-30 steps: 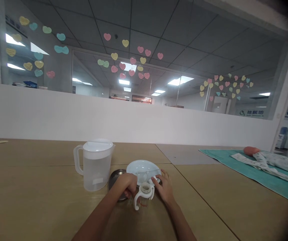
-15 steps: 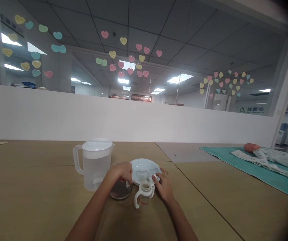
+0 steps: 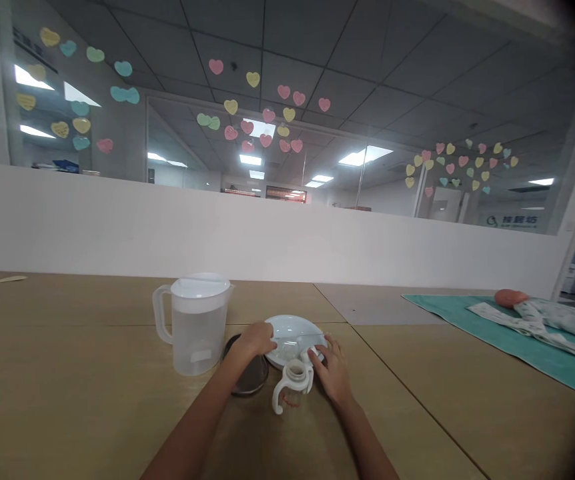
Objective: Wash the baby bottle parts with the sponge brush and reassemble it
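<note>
My left hand point(image 3: 259, 339) is closed at the left rim of a white bowl point(image 3: 282, 323); what its fingers pinch, if anything, is too small to tell. Clear pieces lie in the bowl. My right hand point(image 3: 331, 367) has its fingers curled round a small white part point(image 3: 308, 355) over the bowl's right edge, near a thin rod. A clear bottle with a white two-handled collar point(image 3: 295, 375) stands open-topped in front of the bowl. Partly beneath my left forearm is a dark round dish point(image 3: 253, 380).
A clear lidded pitcher point(image 3: 198, 333) stands left of the bowl. On the right a green mat point(image 3: 447, 310) bears a patterned cloth and a doll-like round object point(image 3: 510, 298). A flat wooden piece point(image 3: 11, 279) lies far left. Behind the table is a white wall point(image 3: 267, 233).
My left hand has moved up and away from the dark dish to the bowl's left rim. My right hand stays by the bowl's right edge. The whole view has shifted slightly.
</note>
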Tool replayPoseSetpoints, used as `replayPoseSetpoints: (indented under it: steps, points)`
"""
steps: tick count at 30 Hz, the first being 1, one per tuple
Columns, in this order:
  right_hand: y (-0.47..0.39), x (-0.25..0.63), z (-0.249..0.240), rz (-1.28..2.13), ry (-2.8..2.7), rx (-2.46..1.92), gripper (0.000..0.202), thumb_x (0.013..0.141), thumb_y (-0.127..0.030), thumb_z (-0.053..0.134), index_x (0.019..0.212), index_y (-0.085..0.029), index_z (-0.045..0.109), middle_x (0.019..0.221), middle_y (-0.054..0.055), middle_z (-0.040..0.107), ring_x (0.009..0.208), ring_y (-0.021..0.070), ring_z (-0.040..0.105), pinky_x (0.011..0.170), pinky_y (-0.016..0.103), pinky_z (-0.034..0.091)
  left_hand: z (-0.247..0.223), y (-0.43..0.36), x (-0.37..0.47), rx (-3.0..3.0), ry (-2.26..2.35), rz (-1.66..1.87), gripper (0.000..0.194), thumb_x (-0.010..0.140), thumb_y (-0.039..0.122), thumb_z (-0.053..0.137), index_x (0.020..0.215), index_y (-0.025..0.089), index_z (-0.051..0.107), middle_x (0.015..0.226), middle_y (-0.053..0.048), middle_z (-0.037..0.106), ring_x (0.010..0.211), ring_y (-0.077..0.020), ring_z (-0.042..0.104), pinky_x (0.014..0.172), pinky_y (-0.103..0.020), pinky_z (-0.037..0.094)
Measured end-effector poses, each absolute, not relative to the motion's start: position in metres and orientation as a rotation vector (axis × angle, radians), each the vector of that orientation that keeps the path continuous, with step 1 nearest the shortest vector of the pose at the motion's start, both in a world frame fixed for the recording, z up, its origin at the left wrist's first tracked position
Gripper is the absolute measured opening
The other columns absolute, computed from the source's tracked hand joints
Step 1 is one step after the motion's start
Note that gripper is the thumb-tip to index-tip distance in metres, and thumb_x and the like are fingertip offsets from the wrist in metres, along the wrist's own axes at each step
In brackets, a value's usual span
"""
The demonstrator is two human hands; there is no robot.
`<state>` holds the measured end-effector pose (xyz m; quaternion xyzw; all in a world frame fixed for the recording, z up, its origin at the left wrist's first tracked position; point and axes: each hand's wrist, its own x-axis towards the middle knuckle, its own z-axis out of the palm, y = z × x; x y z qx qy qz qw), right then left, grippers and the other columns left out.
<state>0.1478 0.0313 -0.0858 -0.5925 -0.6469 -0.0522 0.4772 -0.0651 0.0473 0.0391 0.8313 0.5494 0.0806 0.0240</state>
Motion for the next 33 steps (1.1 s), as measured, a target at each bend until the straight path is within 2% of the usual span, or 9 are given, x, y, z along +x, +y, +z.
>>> replayPoseSetpoints:
  steps: [4,7,9,11,15,20,25,28,33]
  points:
    - [0.031,0.147,-0.087,-0.102,-1.578,-1.461,0.038,0.084,-0.047,0.049,0.094,-0.018,0.071,0.126,0.016,0.053,0.119,0.0301,0.046,0.101,0.045,0.034,0.089,0.026,-0.093,2.552,1.747,0.434,0.029,0.082,0.034,0.049,0.099,0.02,0.068,0.096,-0.006,0.072,0.087,-0.0196,0.065,0.07,-0.025,0.044]
    - [0.029,0.145,-0.085,-0.087,-1.581,-1.493,0.033,0.083,-0.042,0.049,0.093,-0.02,0.071,0.127,0.015,0.051,0.121,0.0301,0.044,0.1,0.045,0.034,0.128,0.006,-0.136,2.372,1.889,0.992,0.035,0.084,0.048,0.045,0.092,0.023,0.068,0.086,-0.002,0.071,0.078,-0.0189,0.064,0.065,-0.025,0.042]
    - [0.028,0.143,-0.084,-0.09,-1.581,-1.507,0.029,0.083,-0.039,0.048,0.089,-0.022,0.071,0.127,0.013,0.051,0.121,0.0293,0.044,0.1,0.045,0.034,0.14,-0.003,-0.169,2.096,2.197,1.311,0.042,0.083,0.054,0.043,0.092,0.021,0.067,0.083,-0.004,0.07,0.079,-0.0221,0.063,0.065,-0.027,0.043]
    - [0.027,0.141,-0.083,-0.093,-1.579,-1.514,0.026,0.082,-0.036,0.047,0.084,-0.022,0.07,0.125,0.012,0.052,0.121,0.0286,0.044,0.099,0.044,0.034,0.141,-0.005,-0.196,1.749,2.465,1.545,0.048,0.086,0.054,0.036,0.101,0.019,0.065,0.086,-0.008,0.07,0.081,-0.0266,0.064,0.067,-0.032,0.045]
    - [0.029,0.136,-0.085,-0.068,-1.551,-1.499,0.025,0.082,-0.034,0.046,0.082,-0.021,0.068,0.124,0.013,0.053,0.121,0.0279,0.044,0.099,0.043,0.035,0.125,0.014,-0.223,1.455,2.63,1.395,0.06,0.086,0.056,0.035,0.12,0.011,0.054,0.095,-0.019,0.068,0.092,-0.0361,0.063,0.075,-0.045,0.047]
    - [0.03,0.131,-0.085,-0.011,-1.498,-1.476,0.026,0.082,-0.035,0.046,0.084,-0.021,0.068,0.124,0.011,0.054,0.121,0.0266,0.045,0.1,0.041,0.035,0.105,0.053,-0.228,1.505,2.403,1.367,0.066,0.086,0.06,0.028,0.124,0.011,0.051,0.115,-0.024,0.061,0.109,-0.0401,0.056,0.087,-0.052,0.044]
    - [0.03,0.13,-0.084,0.01,-1.485,-1.453,0.026,0.083,-0.034,0.044,0.085,-0.02,0.067,0.128,0.013,0.051,0.123,0.0247,0.045,0.101,0.038,0.035,0.087,0.087,-0.237,1.368,1.876,1.765,0.053,0.086,0.044,0.035,0.127,0.014,0.051,0.132,-0.014,0.053,0.121,-0.031,0.05,0.101,-0.043,0.039]
    - [0.03,0.131,-0.083,0.016,-1.493,-1.448,0.026,0.083,-0.034,0.044,0.086,-0.02,0.066,0.13,0.014,0.05,0.125,0.0249,0.044,0.101,0.037,0.035,0.082,0.096,-0.233,1.202,1.711,1.96,0.053,0.083,0.039,0.038,0.126,0.012,0.053,0.133,-0.011,0.053,0.121,-0.027,0.05,0.102,-0.038,0.04]
    - [0.028,0.131,-0.083,0.034,-1.492,-1.426,0.027,0.083,-0.036,0.044,0.083,-0.02,0.066,0.128,0.012,0.052,0.123,0.0243,0.046,0.099,0.036,0.037,0.091,0.09,-0.207,1.055,1.463,2.069,0.056,0.078,0.034,0.044,0.126,0.007,0.053,0.128,-0.011,0.057,0.113,-0.0244,0.056,0.097,-0.036,0.045]
